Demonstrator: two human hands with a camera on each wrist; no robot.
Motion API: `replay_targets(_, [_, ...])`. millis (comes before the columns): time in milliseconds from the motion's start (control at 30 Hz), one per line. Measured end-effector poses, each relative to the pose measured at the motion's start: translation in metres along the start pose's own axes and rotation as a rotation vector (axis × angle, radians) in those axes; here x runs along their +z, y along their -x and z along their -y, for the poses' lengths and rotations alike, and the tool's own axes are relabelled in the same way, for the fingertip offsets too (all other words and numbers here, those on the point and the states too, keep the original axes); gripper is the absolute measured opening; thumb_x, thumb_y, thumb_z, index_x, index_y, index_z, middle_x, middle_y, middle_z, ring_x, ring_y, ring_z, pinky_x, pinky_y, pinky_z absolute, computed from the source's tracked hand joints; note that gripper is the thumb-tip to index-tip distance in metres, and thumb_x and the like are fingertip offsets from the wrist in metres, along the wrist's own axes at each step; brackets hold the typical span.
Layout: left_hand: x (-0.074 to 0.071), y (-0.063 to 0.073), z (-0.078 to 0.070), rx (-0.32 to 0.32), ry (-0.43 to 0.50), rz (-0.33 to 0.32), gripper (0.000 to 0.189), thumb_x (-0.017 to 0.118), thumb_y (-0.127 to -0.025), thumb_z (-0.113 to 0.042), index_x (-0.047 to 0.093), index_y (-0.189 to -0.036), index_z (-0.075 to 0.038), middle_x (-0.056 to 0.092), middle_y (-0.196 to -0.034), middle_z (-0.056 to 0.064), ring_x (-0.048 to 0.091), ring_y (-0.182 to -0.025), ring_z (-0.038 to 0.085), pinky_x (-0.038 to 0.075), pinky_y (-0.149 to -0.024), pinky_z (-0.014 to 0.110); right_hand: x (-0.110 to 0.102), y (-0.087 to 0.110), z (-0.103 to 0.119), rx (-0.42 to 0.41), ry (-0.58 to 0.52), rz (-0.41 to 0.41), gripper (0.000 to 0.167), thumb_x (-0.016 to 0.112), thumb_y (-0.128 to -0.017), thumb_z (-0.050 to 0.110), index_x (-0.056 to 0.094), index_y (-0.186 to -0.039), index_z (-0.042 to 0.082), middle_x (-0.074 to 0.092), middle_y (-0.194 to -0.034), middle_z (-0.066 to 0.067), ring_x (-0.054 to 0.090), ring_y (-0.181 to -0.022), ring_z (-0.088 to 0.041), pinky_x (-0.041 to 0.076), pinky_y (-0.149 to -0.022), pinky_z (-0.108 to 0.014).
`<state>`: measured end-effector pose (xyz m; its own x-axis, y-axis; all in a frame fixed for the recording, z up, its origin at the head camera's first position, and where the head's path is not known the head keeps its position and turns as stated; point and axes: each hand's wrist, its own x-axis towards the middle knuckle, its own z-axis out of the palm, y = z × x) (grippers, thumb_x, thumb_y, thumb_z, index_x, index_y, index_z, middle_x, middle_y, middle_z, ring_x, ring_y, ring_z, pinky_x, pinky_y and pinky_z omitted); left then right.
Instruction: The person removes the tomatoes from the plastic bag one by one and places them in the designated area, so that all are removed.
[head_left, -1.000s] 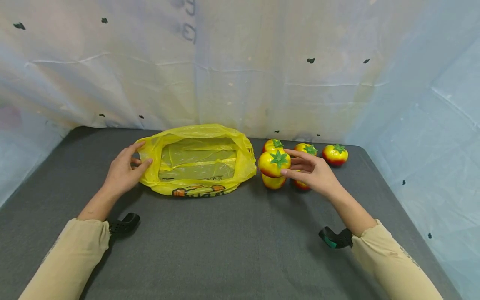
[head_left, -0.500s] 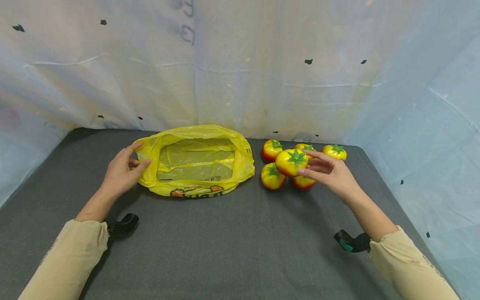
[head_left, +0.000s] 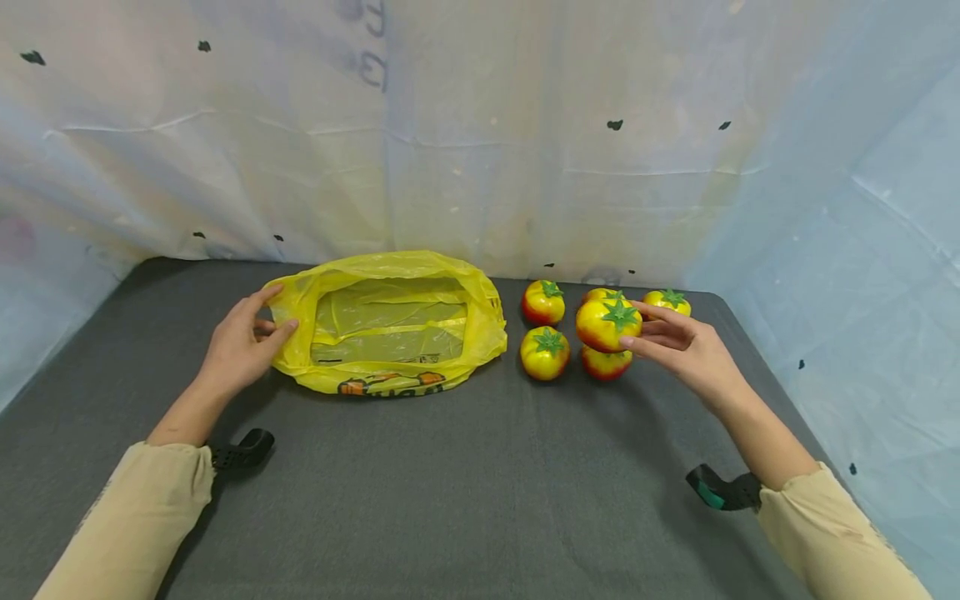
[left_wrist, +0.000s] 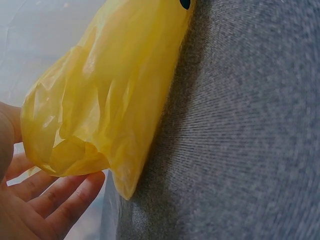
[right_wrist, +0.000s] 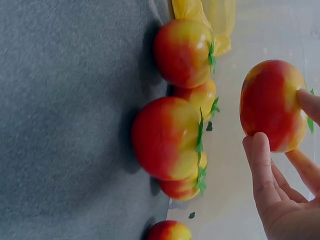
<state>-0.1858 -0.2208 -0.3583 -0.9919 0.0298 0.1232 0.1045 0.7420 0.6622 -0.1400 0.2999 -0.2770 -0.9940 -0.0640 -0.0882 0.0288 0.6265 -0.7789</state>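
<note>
My right hand (head_left: 686,350) holds a glossy yellow-and-red toy tomato (head_left: 600,327) with a green star-shaped top, thumb and fingertips on its sides. In the right wrist view, that tomato (right_wrist: 272,105) is clear of the table. Several similar tomatoes stand close by, such as a near-left one (head_left: 544,354) and a back-left one (head_left: 542,304). My left hand (head_left: 243,333) grips the left end of a yellow plastic bag (head_left: 486,325), whose mouth gapes upward. The left wrist view shows fingers (left_wrist: 75,202) against the end of the bag (left_wrist: 100,95).
A dark grey table (head_left: 420,500) lies under everything. Pale plastic sheeting (head_left: 465,150) hangs behind it, with another sheet (head_left: 877,275) on the right. Each wrist wears a black device, on the left (head_left: 251,450) and right (head_left: 720,492).
My right hand has carried the toy tomato rightward, away from the bag and over the other tomatoes. The left hand and the bag stay nearly still.
</note>
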Motion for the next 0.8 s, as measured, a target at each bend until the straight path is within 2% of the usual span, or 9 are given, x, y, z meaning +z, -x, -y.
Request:
replay_targets(200, [0.0, 0.0, -0.001, -0.01, 0.0, 0.005, 0.061, 0.05, -0.1, -0.028, 0.025, -0.152, -0.005, 0.036, -0.139, 0.032, 0.054, -0.101, 0.041, 0.052, -0.071, 0.052, -0.005, 0.002, -0.007, 0.007, -0.053, -0.01, 0.062, 0.067, -0.089, 0.039, 0.044, -0.145, 0.022, 0.053, -0.132, -0.013, 0.064, -0.096, 0.003, 0.051, -0.081, -0.014])
replay_targets(467, [0.001, 0.0, 0.0, -0.016, -0.007, 0.005, 0.061, 0.05, -0.1, -0.027, 0.025, -0.152, -0.005, 0.036, -0.139, 0.032, 0.054, -0.101, 0.041, 0.053, -0.069, 0.05, -0.012, 0.005, -0.014, 0.038, -0.029, -0.035, 0.065, 0.066, -0.09, 0.04, 0.041, -0.147, 0.021, 0.057, -0.123, 0.0, 0.066, -0.092, 0.001, 0.051, -0.08, -0.013])
replay_targets(667, [0.001, 0.0, 0.0, -0.015, -0.005, 0.001, 0.061, 0.05, -0.1, -0.027, 0.025, -0.151, -0.005, 0.036, -0.139, 0.032, 0.054, -0.1, 0.04, 0.053, -0.068, 0.048, -0.02, 0.008, -0.02, 0.046, -0.003, -0.081, 0.068, 0.065, -0.09, 0.041, 0.039, -0.148, 0.018, 0.054, -0.129, -0.01, 0.065, -0.091, 0.003, 0.05, -0.077, -0.011])
replay_targets(800, [0.001, -0.001, 0.001, -0.013, 0.0, -0.001, 0.061, 0.05, -0.1, -0.027, 0.025, -0.151, -0.005, 0.036, -0.139, 0.032, 0.054, -0.1, 0.041, 0.053, -0.068, 0.049, -0.026, 0.009, -0.024, 0.053, -0.005, -0.105, 0.068, 0.064, -0.09, 0.042, 0.038, -0.149, 0.018, 0.054, -0.124, 0.0, 0.064, -0.089, 0.005, 0.05, -0.077, -0.01])
